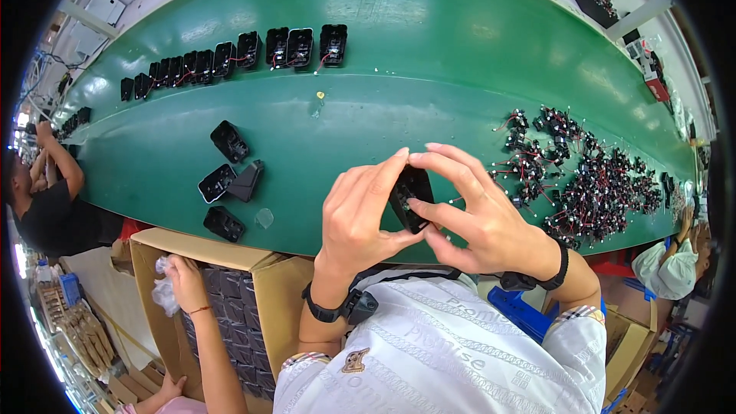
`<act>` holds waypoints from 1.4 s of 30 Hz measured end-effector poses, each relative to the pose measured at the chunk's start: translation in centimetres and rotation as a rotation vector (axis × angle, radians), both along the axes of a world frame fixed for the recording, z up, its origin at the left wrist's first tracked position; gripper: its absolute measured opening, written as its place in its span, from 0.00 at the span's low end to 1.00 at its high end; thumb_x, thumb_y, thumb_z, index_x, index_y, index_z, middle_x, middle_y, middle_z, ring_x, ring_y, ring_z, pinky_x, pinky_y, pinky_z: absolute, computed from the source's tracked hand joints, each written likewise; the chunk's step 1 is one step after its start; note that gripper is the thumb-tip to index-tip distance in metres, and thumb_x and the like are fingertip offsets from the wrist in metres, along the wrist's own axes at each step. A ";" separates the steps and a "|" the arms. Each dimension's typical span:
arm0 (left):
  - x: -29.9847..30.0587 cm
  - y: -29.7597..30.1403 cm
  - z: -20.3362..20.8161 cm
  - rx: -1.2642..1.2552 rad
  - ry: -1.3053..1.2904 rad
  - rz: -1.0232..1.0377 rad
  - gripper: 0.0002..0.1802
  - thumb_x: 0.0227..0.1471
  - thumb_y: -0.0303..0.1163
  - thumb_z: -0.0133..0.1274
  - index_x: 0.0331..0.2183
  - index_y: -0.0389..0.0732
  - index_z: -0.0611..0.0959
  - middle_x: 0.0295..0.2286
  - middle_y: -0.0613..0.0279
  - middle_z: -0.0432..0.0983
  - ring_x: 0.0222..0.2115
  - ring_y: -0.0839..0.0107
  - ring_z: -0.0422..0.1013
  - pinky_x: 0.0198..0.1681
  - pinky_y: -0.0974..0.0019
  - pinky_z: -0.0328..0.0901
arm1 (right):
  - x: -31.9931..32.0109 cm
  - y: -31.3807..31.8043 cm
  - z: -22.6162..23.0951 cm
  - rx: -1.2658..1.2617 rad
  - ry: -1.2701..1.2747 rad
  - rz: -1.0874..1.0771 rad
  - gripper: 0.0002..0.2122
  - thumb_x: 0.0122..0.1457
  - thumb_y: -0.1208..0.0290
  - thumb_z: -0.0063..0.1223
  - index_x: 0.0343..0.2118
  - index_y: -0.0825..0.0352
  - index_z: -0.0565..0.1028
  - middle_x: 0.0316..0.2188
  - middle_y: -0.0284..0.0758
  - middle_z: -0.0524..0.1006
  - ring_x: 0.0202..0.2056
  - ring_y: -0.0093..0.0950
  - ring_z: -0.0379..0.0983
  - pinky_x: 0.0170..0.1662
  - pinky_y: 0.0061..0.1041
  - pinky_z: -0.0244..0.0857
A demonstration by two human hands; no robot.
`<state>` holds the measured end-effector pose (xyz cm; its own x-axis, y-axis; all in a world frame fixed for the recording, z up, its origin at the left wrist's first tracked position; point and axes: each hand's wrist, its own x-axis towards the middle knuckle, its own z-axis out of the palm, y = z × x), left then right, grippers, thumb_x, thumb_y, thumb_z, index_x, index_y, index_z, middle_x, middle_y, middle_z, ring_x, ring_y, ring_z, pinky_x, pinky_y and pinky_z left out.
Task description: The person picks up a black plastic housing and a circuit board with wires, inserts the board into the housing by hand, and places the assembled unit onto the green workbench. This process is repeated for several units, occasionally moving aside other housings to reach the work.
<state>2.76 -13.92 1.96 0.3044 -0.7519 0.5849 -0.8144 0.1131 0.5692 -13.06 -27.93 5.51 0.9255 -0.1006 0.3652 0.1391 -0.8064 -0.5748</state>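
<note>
At twelve o'clock from the person, the left hand [356, 211] pinches a black plastic housing [404, 198] end to end above the green surface [437, 100]; the right hand [479, 218] grips it too, one finger inside. Off-centre pressing could twist it free; careless fingertips might dislodge parts inside.

At the long glossy green table's [445, 107] near edge: small black open plastic housing [414, 182], part covered by the left bare hand [356, 211] and right bare hand [479, 222]; bits inside too small to tell. Table's right end: heap of black parts with red wires [594, 188], single pieces unreadable. Below table, left: co-worker's bare forearm [218, 353] hides some stacked dark blocks [238, 299]; pink sleeve [182, 406] cut off at bottom.
</note>
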 end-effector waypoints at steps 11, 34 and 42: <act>-2.3 -1.4 -0.6 -0.095 0.077 0.173 0.46 0.37 0.48 0.74 0.54 0.34 0.77 0.40 0.51 0.80 0.34 0.56 0.75 0.37 0.58 0.69 | 0.1 -0.3 -1.4 0.563 0.024 -0.109 0.11 0.51 0.77 0.68 0.35 0.77 0.81 0.63 0.52 0.68 0.46 0.35 0.81 0.46 0.34 0.79; -1.7 -0.9 -1.7 0.247 0.120 0.265 0.49 0.35 0.59 0.73 0.50 0.34 0.77 0.32 0.53 0.77 0.33 0.56 0.73 0.36 0.56 0.69 | 1.2 -1.2 -4.7 1.605 0.246 -0.154 0.08 0.62 0.70 0.60 0.28 0.68 0.80 0.60 0.45 0.73 0.47 0.22 0.75 0.49 0.24 0.68; 7.1 4.2 0.2 0.250 -0.122 0.785 0.31 0.52 0.38 0.64 0.55 0.37 0.76 0.48 0.47 0.73 0.52 0.49 0.67 0.57 0.48 0.61 | 16.8 -11.5 -8.5 -0.015 0.005 -0.580 0.11 0.50 0.66 0.62 0.24 0.72 0.82 0.45 0.53 0.81 0.51 0.47 0.77 0.50 0.39 0.73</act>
<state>9.86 -9.75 2.14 0.7398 -0.4593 0.4917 -0.6613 -0.6313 0.4052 3.74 -39.42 -2.99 0.7224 -0.5865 0.3662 -0.3305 -0.7581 -0.5622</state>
